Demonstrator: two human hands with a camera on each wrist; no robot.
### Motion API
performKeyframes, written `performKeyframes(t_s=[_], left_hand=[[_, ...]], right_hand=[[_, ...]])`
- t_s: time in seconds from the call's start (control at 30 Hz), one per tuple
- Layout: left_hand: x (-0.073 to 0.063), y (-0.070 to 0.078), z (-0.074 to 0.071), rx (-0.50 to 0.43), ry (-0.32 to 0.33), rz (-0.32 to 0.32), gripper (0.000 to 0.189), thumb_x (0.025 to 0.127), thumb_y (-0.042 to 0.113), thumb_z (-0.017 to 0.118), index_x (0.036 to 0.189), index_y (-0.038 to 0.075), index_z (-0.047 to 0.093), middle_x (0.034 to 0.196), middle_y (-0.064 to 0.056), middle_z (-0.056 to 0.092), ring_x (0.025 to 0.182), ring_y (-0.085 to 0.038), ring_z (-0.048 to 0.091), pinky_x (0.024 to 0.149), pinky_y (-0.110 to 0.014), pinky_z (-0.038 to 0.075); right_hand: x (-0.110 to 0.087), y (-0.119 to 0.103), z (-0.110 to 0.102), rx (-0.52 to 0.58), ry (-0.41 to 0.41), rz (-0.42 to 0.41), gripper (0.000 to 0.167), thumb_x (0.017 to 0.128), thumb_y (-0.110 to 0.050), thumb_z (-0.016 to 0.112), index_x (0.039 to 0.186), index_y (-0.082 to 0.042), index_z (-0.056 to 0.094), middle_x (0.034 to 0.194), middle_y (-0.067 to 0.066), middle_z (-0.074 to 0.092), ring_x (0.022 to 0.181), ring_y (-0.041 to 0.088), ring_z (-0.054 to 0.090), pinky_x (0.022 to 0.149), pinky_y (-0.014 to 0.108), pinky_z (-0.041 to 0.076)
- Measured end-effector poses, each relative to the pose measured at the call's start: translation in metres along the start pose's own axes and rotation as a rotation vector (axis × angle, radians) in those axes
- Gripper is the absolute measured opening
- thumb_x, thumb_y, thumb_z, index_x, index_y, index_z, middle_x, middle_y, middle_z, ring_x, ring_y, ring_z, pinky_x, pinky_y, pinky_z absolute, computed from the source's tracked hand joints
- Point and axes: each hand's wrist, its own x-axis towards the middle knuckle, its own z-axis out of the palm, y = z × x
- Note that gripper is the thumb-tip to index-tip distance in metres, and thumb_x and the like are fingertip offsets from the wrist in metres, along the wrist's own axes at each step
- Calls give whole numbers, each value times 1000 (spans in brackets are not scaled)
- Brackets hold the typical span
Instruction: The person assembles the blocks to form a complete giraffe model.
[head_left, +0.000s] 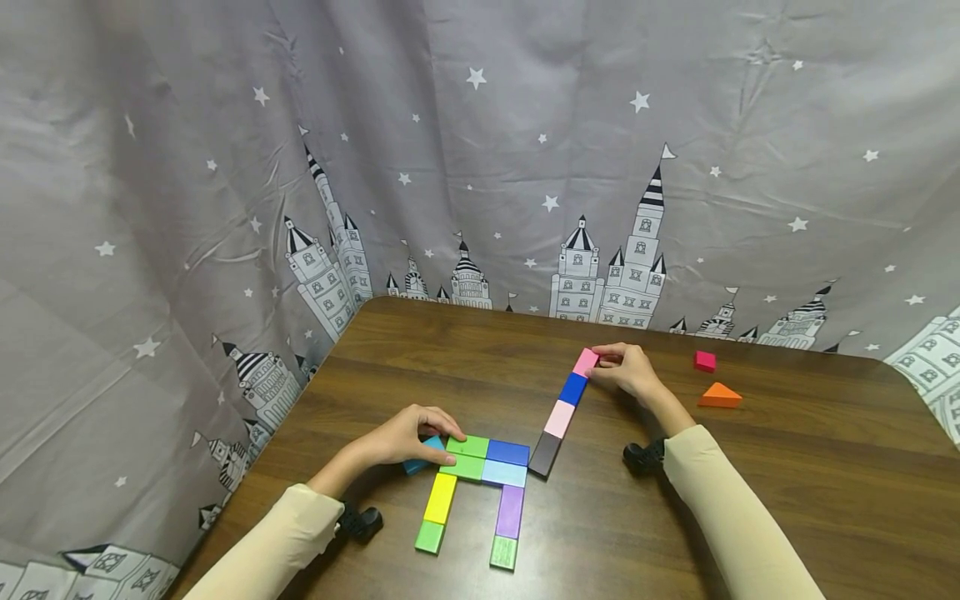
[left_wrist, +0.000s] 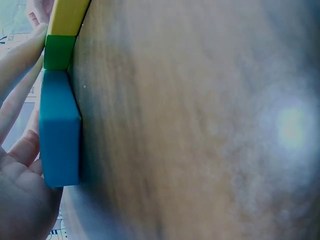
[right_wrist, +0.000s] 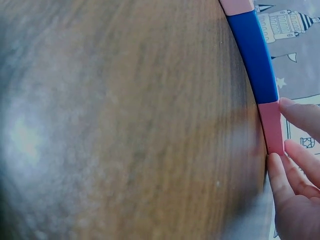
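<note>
In the head view my left hand point(head_left: 420, 433) rests at the left end of the block figure, thumb and forefinger touching the two light-green blocks point(head_left: 467, 447). A blue-teal block point(left_wrist: 60, 130) lies under its palm, partly hidden in the head view. My right hand point(head_left: 626, 371) pinches a pink block point(head_left: 586, 362), thumb at its side and a fingertip at its far end. That block tops a slanting row with a blue block point(head_left: 573, 389), a pale pink block point(head_left: 559, 419) and a dark grey block point(head_left: 544, 454).
Below the figure's blue block point(head_left: 507, 452) and light-blue block point(head_left: 504, 472) run two legs: a yellow block point(head_left: 440, 497) with a green end, and a purple block point(head_left: 510, 511) with a green end. A red block point(head_left: 705, 361) and an orange triangle point(head_left: 720, 396) lie at right.
</note>
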Motion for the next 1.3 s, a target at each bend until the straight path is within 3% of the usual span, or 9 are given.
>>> performKeyframes(t_s=[0.1,0.27,0.4,0.6,0.87,1.13,1.3], left_hand=[[-1,-1,0,8,1,4,30,84,17,82,112,8,77,112,-1,68,108,-19,60,95,-30,52],[-1,0,0,6,0,2,30,84,17,83,112,7,76,112,-1,68,108,-19,60,94,-30,52],[-1,1,0,-1,0,4,30,84,16,83,112,7,76,112,-2,68,108,-19,60,94,-30,52],[-2,3,0,-10,0,-4,30,83,15,83,111,6,76,112,-2,68,108,-19,60,94,-29,52],[-2,3,-1,-11,0,-12,29,84,15,82,111,7,76,112,-2,68,108,-19,61,95,-29,51],[-1,4,-2,-10,-6,1,30,84,16,82,112,6,76,112,-4,68,108,-21,61,94,-30,52],[-1,4,-1,-13,-5,-9,30,84,15,83,112,7,76,113,-3,68,108,-20,61,95,-30,52]], right_hand=[[-1,-1,0,-1,-3,-1,48,77,-7,86,116,14,67,119,31,62,103,36,68,86,31,57],[1,-3,2,-55,-5,70,50,81,-2,81,122,18,61,127,35,56,112,44,61,92,33,54],[0,-4,2,-59,2,80,50,82,1,79,125,17,59,127,34,58,114,44,61,89,24,54],[0,-3,-3,-51,55,28,48,84,2,78,125,17,59,121,33,62,109,45,62,80,12,51],[-1,-8,-27,-118,157,56,47,87,-4,77,126,14,60,123,31,62,103,27,61,77,9,50],[-9,-11,-60,-185,280,38,43,87,-5,78,122,14,63,114,33,63,80,-7,55,70,6,47],[-16,-12,-78,-276,357,63,41,86,-7,79,120,12,65,113,31,65,73,-15,49,68,5,44]])
